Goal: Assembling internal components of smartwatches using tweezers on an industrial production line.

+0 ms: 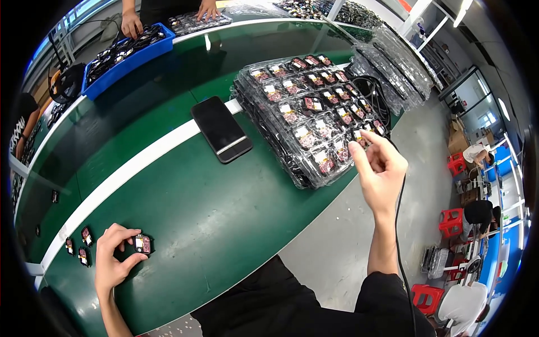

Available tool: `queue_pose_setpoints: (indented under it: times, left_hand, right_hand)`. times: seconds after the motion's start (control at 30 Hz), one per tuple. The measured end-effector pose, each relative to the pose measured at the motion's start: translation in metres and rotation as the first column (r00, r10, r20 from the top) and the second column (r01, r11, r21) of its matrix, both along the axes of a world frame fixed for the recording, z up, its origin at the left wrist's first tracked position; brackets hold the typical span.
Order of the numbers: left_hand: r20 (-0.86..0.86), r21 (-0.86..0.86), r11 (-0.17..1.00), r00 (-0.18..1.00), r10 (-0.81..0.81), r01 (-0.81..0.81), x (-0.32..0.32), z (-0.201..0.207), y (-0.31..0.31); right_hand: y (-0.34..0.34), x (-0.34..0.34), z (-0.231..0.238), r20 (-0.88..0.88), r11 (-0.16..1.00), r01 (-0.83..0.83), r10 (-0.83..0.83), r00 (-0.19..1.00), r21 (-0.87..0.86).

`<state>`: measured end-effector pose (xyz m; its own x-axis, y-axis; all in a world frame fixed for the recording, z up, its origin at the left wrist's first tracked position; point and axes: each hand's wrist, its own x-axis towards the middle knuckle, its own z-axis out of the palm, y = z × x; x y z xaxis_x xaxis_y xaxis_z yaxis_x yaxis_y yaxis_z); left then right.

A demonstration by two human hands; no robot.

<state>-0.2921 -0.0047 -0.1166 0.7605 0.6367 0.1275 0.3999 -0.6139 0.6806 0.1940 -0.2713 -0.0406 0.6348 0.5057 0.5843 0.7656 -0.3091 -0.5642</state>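
My left hand (pixel 115 255) pinches a small electronic module (pixel 143 244) between thumb and forefinger, just over the green table. It is dark-edged with a pinkish face and a white patch. My right hand (pixel 382 168) reaches to the near right side of a stack of clear plastic trays (pixel 292 150). Its thumb and forefinger close around another such module (pixel 359 136), partly hidden by the fingertips; whether it is lifted from its pocket I cannot tell. Rows of similar modules sit in the top tray. Several loose modules (pixel 83 256) lie left of my left hand.
A black smartphone (pixel 222 130) lies on the green table (pixel 185 191), left of the trays. Across the belt stands a blue bin (pixel 126 66) of dark parts, with a co-worker's hand (pixel 132 24) in it. A black cable (pixel 397 236) hangs beside my right arm.
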Motion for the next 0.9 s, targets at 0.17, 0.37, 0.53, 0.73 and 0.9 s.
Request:
queue_pose_setpoints:
  times: [0.17, 0.37, 0.53, 0.73, 0.9]
  left_hand:
    - [0.013, 0.013, 0.997, 0.997, 0.076, -0.076, 0.002, 0.001, -0.014]
    - [0.041, 0.062, 0.996, 0.997, 0.065, -0.068, 0.014, 0.004, -0.022]
    - [-0.008, 0.097, 0.995, 1.000, -0.021, 0.021, 0.016, 0.004, -0.021]
    - [0.075, 0.092, 0.994, 0.995, -0.062, 0.055, 0.011, -0.004, -0.016]
    - [0.077, 0.098, 0.995, 0.996, -0.038, 0.031, 0.005, -0.006, -0.015]
  right_hand:
    - [0.053, -0.107, -0.002, -0.163, 0.768, -0.640, 0.629, 0.760, -0.020]
    - [0.114, -0.179, -0.037, -0.405, 0.435, -0.897, 0.836, 0.371, 0.077]
    - [0.172, -0.192, -0.079, -0.315, 0.364, -0.919, 0.899, 0.304, 0.150]
    - [0.174, -0.191, -0.085, -0.608, 0.418, -0.894, 0.755, 0.244, 0.160]
    - [0.172, -0.197, -0.084, -0.567, 0.396, -0.918, 0.764, 0.308, 0.035]
